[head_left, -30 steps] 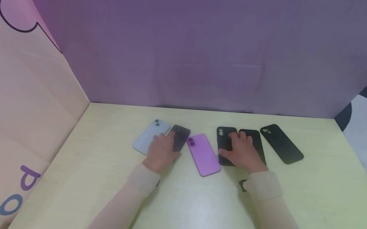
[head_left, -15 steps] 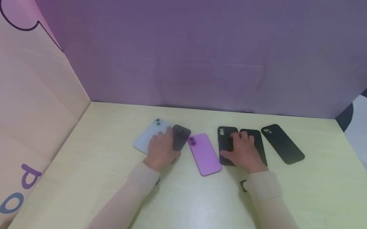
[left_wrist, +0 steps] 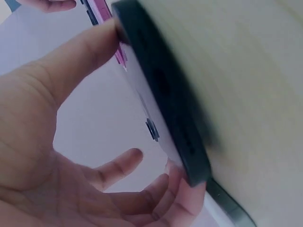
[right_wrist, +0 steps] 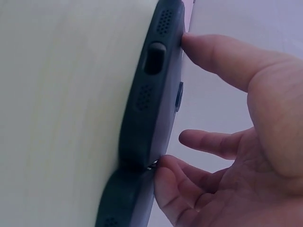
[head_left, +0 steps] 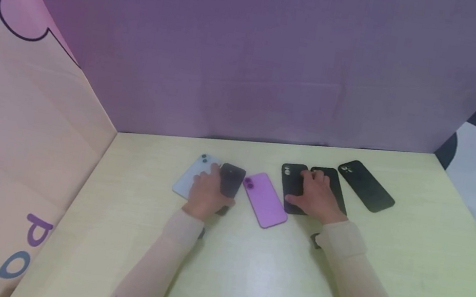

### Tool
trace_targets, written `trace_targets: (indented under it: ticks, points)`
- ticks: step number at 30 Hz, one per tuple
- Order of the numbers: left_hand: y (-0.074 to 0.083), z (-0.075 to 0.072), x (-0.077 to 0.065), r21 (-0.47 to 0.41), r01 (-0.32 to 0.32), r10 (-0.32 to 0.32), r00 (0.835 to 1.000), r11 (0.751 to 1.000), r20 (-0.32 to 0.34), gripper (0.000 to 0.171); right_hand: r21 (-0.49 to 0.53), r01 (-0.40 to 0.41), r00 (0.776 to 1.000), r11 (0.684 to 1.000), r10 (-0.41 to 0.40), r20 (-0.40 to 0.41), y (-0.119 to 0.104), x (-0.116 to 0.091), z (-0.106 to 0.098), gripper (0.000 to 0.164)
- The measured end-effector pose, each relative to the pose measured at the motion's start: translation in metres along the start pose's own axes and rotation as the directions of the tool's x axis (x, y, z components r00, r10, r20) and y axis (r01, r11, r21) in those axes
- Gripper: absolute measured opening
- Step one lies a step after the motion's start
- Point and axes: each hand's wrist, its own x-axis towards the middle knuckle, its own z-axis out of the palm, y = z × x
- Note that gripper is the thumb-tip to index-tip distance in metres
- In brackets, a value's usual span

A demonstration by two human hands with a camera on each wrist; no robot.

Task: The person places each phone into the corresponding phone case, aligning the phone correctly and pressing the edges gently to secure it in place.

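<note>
In the head view my left hand (head_left: 204, 196) grips a black phone (head_left: 232, 180) that overlaps a pale blue phone (head_left: 191, 177). The left wrist view shows the thumb on one edge of this black phone (left_wrist: 163, 90) and curled fingers at its opposite edge. My right hand (head_left: 318, 196) spans a black phone case (head_left: 291, 180), with a second black case (head_left: 335, 179) close beside it. In the right wrist view the thumb presses one side of the first case (right_wrist: 149, 94), and the fingertips sit at its other side, where the two cases meet.
A purple phone (head_left: 265, 201) lies between the hands. Another black phone case (head_left: 366, 186) lies at an angle to the right. Behind the pale wooden table (head_left: 254, 281) stands a purple backdrop (head_left: 251, 67), and a printed panel (head_left: 13, 123) borders its left side.
My left hand has shifted slightly left and its fingers have moved off the black phone's face to its edge; the phone's lower end now shows. My right hand has hardly moved.
</note>
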Motion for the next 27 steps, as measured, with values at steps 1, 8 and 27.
trace_targets:
  ticks: [1,8,27]
  points:
    - [-0.0005,-0.0004,0.0001,0.000,0.001,-0.001,1.000,1.000,0.009,0.101,-0.001,0.000,1.000,1.000,0.000,-0.001,0.0000,-0.0003,0.0002,0.087]
    - [-0.0014,-0.0001,0.0010,0.018,0.014,-0.015,0.998,1.000,0.054,0.104,0.011,-0.012,1.000,1.000,0.012,-0.002,0.0019,0.0011,0.0010,0.090]
    - [-0.0071,-0.0012,0.0053,-0.039,0.096,-0.092,0.990,0.995,0.106,0.085,-0.035,-0.026,0.999,0.999,0.025,-0.026,-0.0010,-0.0013,0.0032,0.099]
